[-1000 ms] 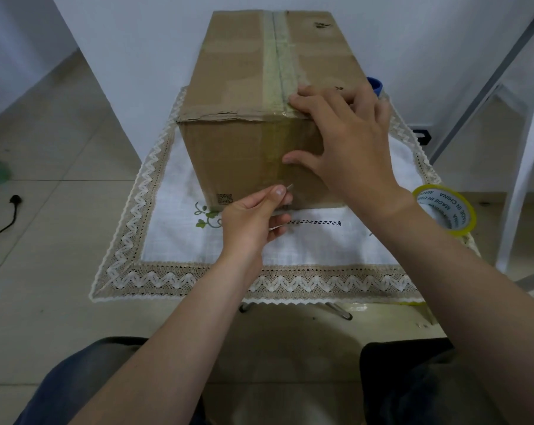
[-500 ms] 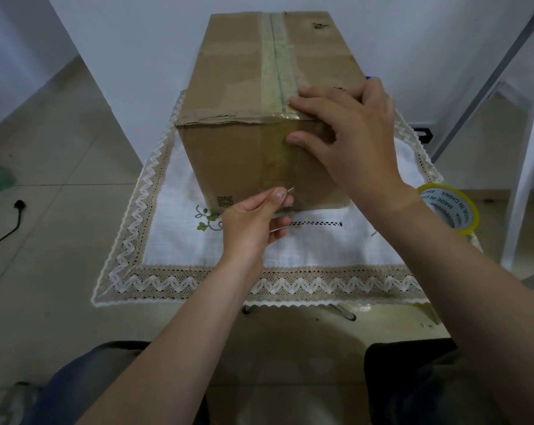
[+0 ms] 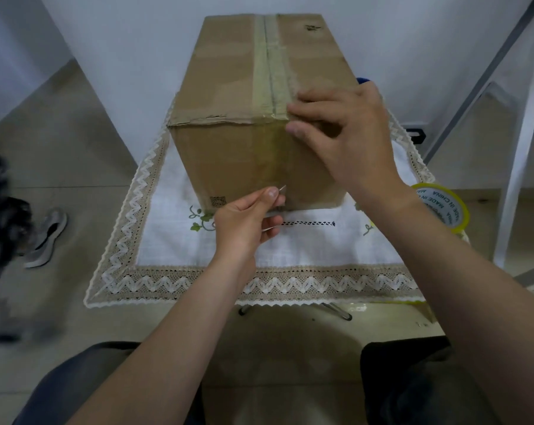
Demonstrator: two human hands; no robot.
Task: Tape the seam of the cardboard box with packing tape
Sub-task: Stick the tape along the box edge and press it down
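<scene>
A brown cardboard box (image 3: 229, 87) stands on a white lace-edged cloth (image 3: 305, 250). A strip of clear tape (image 3: 272, 72) runs along its top seam and down the near face. My right hand (image 3: 345, 142) rests on the box's near top edge, fingers on top beside the tape, thumb against the front face. My left hand (image 3: 247, 219) pinches the tape's loose lower end near the bottom of the front face. A yellow-cored tape roll (image 3: 440, 207) lies on the cloth to the right, partly behind my right wrist.
The cloth covers a small low table against a white wall. A white metal frame (image 3: 517, 167) stands to the right. On the floor at left lie a grey shoe (image 3: 46, 237) and a dark blurred shape (image 3: 2, 222). My knees show below.
My right thumb has slid up the front face toward the top edge. My left hand keeps its pinch on the tape end. A shoe and a dark blurred shape have come into view at left.
</scene>
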